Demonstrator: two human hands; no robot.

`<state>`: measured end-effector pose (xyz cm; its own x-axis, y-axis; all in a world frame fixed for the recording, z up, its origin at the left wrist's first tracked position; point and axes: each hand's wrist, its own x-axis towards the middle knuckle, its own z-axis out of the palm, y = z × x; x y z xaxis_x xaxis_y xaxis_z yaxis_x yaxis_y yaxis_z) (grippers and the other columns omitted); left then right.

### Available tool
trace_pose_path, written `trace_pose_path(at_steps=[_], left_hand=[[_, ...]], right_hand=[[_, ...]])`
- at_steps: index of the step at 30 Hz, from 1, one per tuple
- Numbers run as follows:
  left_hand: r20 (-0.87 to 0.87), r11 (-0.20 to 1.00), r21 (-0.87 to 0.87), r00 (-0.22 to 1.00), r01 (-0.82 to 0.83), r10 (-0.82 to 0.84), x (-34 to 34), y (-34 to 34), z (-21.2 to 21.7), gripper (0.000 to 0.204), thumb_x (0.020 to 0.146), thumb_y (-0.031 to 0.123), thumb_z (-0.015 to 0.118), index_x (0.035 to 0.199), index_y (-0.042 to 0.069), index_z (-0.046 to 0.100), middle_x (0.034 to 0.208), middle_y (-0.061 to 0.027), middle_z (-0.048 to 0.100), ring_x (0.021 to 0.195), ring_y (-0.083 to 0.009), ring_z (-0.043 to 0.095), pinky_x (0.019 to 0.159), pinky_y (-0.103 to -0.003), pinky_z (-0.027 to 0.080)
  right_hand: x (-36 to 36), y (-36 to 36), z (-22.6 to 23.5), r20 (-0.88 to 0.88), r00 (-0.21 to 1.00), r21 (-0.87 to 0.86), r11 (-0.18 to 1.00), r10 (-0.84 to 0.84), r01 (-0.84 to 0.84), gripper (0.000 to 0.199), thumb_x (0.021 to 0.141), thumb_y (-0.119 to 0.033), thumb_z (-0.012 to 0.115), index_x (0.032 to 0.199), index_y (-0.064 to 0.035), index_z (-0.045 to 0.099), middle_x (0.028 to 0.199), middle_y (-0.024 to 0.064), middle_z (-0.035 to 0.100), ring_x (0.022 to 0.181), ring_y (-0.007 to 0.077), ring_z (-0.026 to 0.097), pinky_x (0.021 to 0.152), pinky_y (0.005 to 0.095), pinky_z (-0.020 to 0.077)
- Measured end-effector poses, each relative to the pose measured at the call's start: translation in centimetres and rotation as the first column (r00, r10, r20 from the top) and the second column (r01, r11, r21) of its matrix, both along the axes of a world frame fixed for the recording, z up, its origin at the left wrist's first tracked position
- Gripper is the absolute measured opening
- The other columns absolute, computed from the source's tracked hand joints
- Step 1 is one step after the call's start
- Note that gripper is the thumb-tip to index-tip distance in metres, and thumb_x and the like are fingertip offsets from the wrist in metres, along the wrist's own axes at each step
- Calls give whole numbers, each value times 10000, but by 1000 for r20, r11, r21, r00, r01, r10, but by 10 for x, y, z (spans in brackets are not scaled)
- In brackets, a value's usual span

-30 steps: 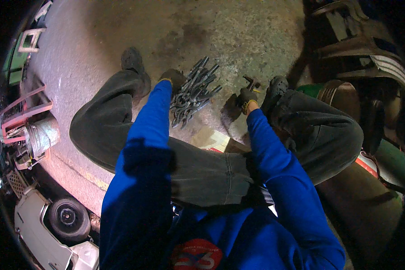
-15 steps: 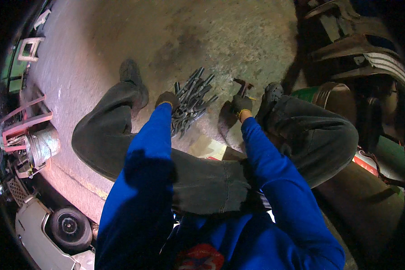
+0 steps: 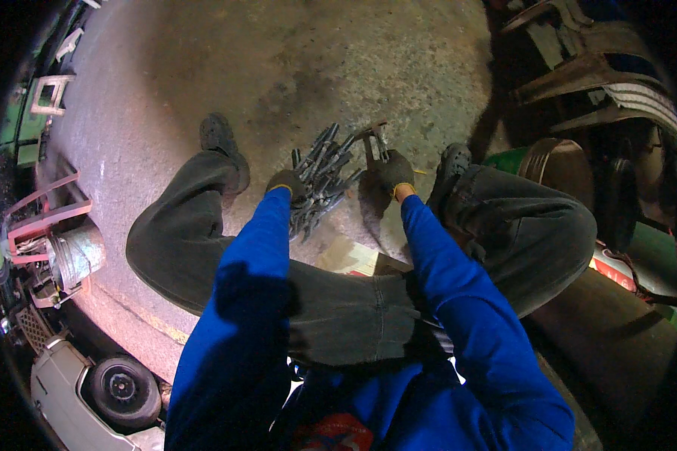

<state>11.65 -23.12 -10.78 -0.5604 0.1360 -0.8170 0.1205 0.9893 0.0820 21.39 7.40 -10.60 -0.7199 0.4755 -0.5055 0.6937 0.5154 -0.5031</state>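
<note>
Between my feet, a pile of dark, rod-like metal pieces [image 3: 325, 169] lies on the concrete floor. My left hand [image 3: 284, 186], in a dark glove with a yellow cuff, rests against the pile's left edge; its fingers are hidden in the dark. To the right of the pile, my gloved right hand [image 3: 396, 171] is closed round the handle of a hammer [image 3: 376, 131]. The hammer's head points away from me, just beyond the pile's right side, and its shadow falls on the floor beside it.
A cardboard piece [image 3: 347, 257] lies nearer me. Plastic chairs [image 3: 579, 83] and a round tub [image 3: 557, 169] stand at right. On the left are a metal bucket [image 3: 79, 254], a reddish frame [image 3: 49, 214], a white stool [image 3: 51, 94] and a wheel [image 3: 125, 389].
My right hand has moved slightly left with the hammer, whose head now sits closer to the pile and is turned differently. My left hand stays at the pile's left edge.
</note>
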Motion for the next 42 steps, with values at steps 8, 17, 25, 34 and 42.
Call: trace_pose_path(at_steps=[8,17,25,34,42], left_hand=[[2,999,-18,999,-43,43,2,5,20,526,823,355,766,1255,56,756,1327,-215,705,1221,-386,690,1060,-461,547],[-37,998,-61,999,-32,30,0,6,-1,445,893,304,666,1250,55,758,1342,-221,695,1247,-394,674,1074,-459,535],[-124,999,25,991,-43,45,1,-12,-23,392,921,270,623,1206,46,774,1301,-224,713,1224,-403,685,1053,-494,535],[-210,984,159,971,-84,117,-3,-17,-23,407,857,427,690,1133,156,815,1172,-170,769,1088,-389,732,1019,-465,553],[-246,959,277,959,-68,139,3,25,21,396,867,369,644,1138,132,809,1202,-201,747,1117,-406,719,1025,-493,542]], right_hand=[[-9,9,3,-23,994,4,994,111,-111,576,835,-522,708,1181,-62,739,1158,255,744,1087,449,710,938,503,551],[17,10,-18,-98,979,-69,980,181,-188,578,823,-542,699,1120,-50,760,1130,258,748,1086,448,710,945,504,550],[27,-3,26,-6,969,-265,934,245,-238,576,848,-549,729,1145,-56,749,1088,247,756,1030,427,728,923,485,549],[22,-25,17,-54,943,-189,924,329,-333,550,835,-540,738,1137,-81,774,1143,230,756,1057,446,713,944,490,557],[32,-13,9,-47,968,-220,943,247,-251,505,831,-508,760,1122,-95,774,1108,223,760,1047,441,718,917,499,556]])
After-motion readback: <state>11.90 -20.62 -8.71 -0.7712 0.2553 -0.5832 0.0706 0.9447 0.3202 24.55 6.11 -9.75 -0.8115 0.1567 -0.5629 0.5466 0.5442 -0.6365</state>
